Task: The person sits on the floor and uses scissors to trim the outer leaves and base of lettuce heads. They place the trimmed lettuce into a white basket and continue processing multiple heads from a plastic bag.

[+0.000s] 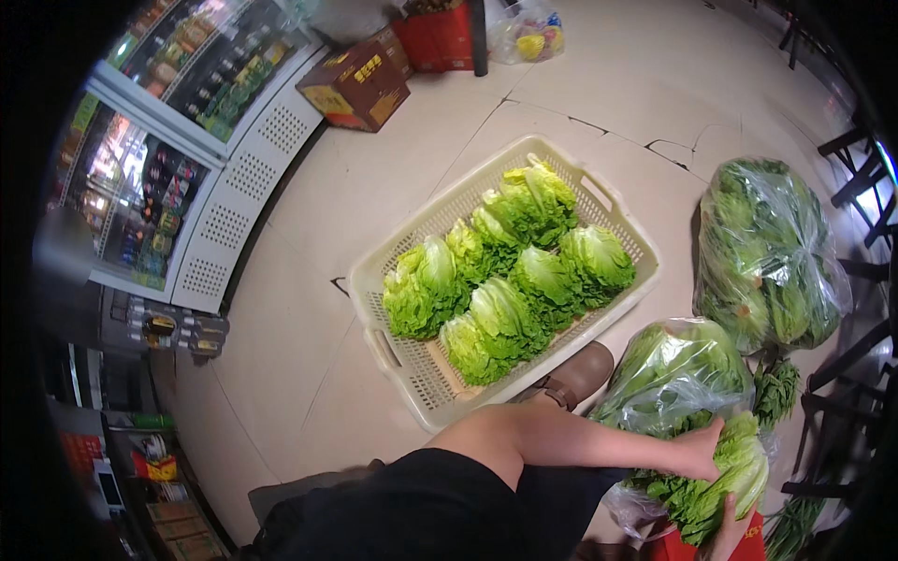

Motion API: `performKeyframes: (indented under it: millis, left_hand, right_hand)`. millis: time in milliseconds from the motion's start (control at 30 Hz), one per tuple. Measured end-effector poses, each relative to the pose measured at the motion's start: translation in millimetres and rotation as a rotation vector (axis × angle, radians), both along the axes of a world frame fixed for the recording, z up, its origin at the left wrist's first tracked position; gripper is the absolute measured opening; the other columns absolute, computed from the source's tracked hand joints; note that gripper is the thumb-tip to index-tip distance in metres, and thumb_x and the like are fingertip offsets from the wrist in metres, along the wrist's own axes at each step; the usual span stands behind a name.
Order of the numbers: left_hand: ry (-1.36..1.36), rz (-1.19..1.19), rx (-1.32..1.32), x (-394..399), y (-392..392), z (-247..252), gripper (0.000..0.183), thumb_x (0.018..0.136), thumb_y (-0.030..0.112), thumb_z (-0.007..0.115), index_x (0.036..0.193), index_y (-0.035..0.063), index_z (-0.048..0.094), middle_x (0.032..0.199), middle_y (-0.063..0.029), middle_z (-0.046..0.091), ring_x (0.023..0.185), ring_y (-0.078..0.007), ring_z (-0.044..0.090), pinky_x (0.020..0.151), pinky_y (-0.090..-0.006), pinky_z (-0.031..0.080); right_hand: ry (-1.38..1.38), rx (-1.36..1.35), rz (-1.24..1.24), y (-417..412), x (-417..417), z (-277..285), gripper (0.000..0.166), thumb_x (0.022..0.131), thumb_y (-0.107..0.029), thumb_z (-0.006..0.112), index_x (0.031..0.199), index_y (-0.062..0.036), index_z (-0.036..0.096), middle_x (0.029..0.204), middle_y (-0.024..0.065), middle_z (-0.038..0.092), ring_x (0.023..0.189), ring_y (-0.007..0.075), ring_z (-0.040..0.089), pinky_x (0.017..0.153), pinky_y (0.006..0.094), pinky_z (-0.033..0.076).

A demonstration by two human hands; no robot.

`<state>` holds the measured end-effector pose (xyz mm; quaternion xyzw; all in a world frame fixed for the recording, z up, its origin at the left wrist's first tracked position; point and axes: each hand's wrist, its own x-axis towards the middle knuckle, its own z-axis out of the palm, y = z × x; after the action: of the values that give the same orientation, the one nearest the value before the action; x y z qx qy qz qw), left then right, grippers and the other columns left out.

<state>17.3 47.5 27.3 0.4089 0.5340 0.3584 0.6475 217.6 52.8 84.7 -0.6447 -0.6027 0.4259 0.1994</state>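
At the lower right, my left hand grips the upper side of a head of leafy lettuce. My right hand holds that same head from below, its fingers partly hidden by leaves. The lettuce lies against the mouth of a clear plastic bag filled with more greens. Left of it, on the floor, a cream perforated plastic basket holds several lettuce heads in two rows, with bare slots showing at its lower left end.
A second full bag of greens stands at the right, beside dark stool legs. A brown shoe touches the basket's near side. A glass-door drinks fridge and a cardboard box stand at the upper left. A red bag lies below my hands.
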Motion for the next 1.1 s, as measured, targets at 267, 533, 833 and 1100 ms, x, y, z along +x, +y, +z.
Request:
performKeyframes:
  millis: [267, 533, 833, 1100]
  left_hand:
    - [-0.385, 0.296, 0.025, -142.9, -23.4, -2.1, 0.081, 0.073, 0.009, 0.068, 0.142, -0.005, 0.028, 0.124, -0.0193, 0.055, 0.111, -0.0248, 0.056, 0.094, -0.0356, 0.047]
    - [-0.398, 1.067, -0.119, -287.9, -208.1, 9.6, 0.027, 0.082, 0.009, 0.059, 0.105, -0.0055, 0.059, 0.096, -0.0129, 0.066, 0.081, -0.0239, 0.067, 0.081, -0.041, 0.056]
    - [-0.174, 1.392, -0.567, -273.2, -281.8, -76.1, 0.04, 0.08, 0.016, 0.058, 0.115, -0.0021, 0.051, 0.103, -0.0178, 0.06, 0.09, -0.0334, 0.063, 0.084, -0.0499, 0.054]
    - [-0.632, 1.314, -0.938, -265.5, -285.4, -113.8, 0.041, 0.09, 0.019, 0.053, 0.125, -0.001, 0.051, 0.125, -0.0189, 0.059, 0.113, -0.0361, 0.057, 0.103, -0.0531, 0.041]
  right_hand:
    - [0.883, -0.46, -0.352, 14.8, 19.0, -2.0, 0.056, 0.093, -0.033, 0.056, 0.139, -0.003, 0.044, 0.132, 0.0169, 0.055, 0.113, 0.0356, 0.057, 0.095, 0.0521, 0.047]
    - [0.955, -0.557, -0.375, 0.0, 37.0, -18.7, 0.055, 0.093, -0.03, 0.056, 0.138, -0.0013, 0.042, 0.125, 0.0178, 0.058, 0.108, 0.035, 0.059, 0.094, 0.0502, 0.048]
    - [0.883, -0.401, -0.414, -27.9, 25.8, -26.4, 0.05, 0.092, -0.032, 0.058, 0.133, -0.0062, 0.047, 0.108, 0.0128, 0.066, 0.089, 0.0264, 0.066, 0.079, 0.0402, 0.056]
    - [0.828, -0.533, -0.322, -30.7, 38.0, -29.4, 0.053, 0.09, -0.021, 0.061, 0.136, 0.0009, 0.045, 0.125, 0.0161, 0.057, 0.109, 0.0297, 0.059, 0.093, 0.0427, 0.049]
